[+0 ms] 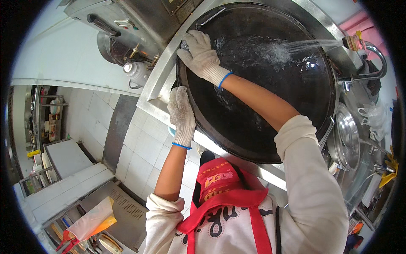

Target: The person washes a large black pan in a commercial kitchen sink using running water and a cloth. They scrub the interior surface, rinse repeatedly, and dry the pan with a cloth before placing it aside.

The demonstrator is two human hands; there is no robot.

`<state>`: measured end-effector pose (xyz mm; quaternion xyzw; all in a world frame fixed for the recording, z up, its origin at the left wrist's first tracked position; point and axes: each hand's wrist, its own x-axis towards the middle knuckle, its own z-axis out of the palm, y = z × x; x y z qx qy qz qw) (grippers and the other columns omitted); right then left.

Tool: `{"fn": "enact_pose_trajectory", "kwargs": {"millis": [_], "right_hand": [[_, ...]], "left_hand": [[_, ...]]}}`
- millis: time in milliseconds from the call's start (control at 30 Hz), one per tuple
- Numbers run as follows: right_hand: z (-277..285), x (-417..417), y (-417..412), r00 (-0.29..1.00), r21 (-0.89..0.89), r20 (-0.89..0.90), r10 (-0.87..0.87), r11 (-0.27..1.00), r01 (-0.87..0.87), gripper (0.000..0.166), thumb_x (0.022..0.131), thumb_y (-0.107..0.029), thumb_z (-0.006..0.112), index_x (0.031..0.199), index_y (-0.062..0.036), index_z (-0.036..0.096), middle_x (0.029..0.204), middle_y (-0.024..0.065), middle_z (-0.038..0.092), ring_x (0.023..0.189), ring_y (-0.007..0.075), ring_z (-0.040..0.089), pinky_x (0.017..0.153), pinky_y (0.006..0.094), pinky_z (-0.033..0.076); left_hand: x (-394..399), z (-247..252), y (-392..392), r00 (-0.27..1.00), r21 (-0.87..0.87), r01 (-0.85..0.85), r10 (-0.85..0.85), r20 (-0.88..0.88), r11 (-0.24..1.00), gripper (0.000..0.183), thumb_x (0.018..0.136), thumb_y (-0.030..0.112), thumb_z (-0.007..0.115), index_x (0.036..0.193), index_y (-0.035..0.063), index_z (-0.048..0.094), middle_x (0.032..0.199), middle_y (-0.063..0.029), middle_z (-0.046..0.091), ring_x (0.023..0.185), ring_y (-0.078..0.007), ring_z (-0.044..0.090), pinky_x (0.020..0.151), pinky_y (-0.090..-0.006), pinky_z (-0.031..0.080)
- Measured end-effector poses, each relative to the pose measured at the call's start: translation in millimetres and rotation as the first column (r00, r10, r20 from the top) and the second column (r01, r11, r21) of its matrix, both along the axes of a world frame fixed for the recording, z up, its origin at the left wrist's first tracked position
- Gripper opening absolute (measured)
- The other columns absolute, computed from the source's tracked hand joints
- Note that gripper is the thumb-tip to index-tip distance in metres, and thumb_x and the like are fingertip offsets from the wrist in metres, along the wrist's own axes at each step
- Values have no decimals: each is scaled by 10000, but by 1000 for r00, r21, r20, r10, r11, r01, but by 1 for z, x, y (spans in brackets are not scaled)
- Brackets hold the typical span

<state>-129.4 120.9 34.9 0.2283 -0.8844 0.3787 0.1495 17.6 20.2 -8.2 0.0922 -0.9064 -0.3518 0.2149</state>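
Note:
A very large round black pan point(241, 95) with wire handles lies over a stainless steel sink. Both my hands wear knitted work gloves with blue cuffs. My left hand point(182, 111) grips the pan's near left rim, thumb side up. At the pan's upper left inner edge, my right hand point(199, 52) presses a metal scouring pad point(184, 45), mostly hidden under the fingers. From a curved faucet point(379, 63) at the right, a stream of water point(304, 46) falls into the pan and spreads over its dark surface.
Metal basins point(345, 136) stand right of the pan. A stainless steel machine point(139, 28) and a grey thermos jug point(137, 72) are at the upper left. The sink's steel rim point(150, 95) borders a tiled floor point(146, 139). Shelves with kitchen things fill the lower left.

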Motion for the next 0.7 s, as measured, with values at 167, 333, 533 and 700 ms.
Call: {"fn": "enact_pose_trajectory", "kwargs": {"millis": [167, 333, 533, 700], "right_hand": [[-2, 95, 30, 923, 25, -19, 385, 923, -384, 393, 849, -236, 570, 1184, -43, 501, 1203, 165, 478, 1159, 351, 451, 943, 416, 460], [-23, 148, 112, 834, 126, 306, 459, 848, -514, 422, 916, -314, 507, 1244, -51, 473, 1267, 191, 461, 1144, 366, 496, 977, 426, 434], [-57, 69, 77, 952, 378, 260, -161, 924, 53, 537, 951, -332, 429, 1378, -18, 346, 1352, 241, 394, 1268, 403, 384, 1083, 543, 262], [-52, 65, 14, 935, 122, 340, -101, 991, 62, 635, 957, -491, 317, 1466, -118, 246, 1485, 255, 260, 1372, 408, 267, 1122, 501, 225]], "left_hand": [[-1, 2, 4, 999, 234, -36, 38, -1, 971, 229, 980, 172, 428, 1101, 37, 568, 1064, -147, 596, 978, -326, 581, 849, -384, 437], [-4, 9, 3, 996, 217, -14, -4, 86, 976, 218, 977, 161, 414, 1081, 35, 558, 1039, -155, 590, 971, -322, 582, 839, -398, 440], [-2, 22, 9, 1000, 112, -17, 15, 19, 994, 250, 981, 187, 404, 1102, 34, 561, 1079, -157, 578, 1005, -320, 569, 871, -406, 434], [1, 28, 7, 996, 223, -58, 43, 71, 973, 305, 994, 254, 407, 1098, 34, 590, 1080, -157, 610, 1039, -318, 567, 881, -394, 427]]}}
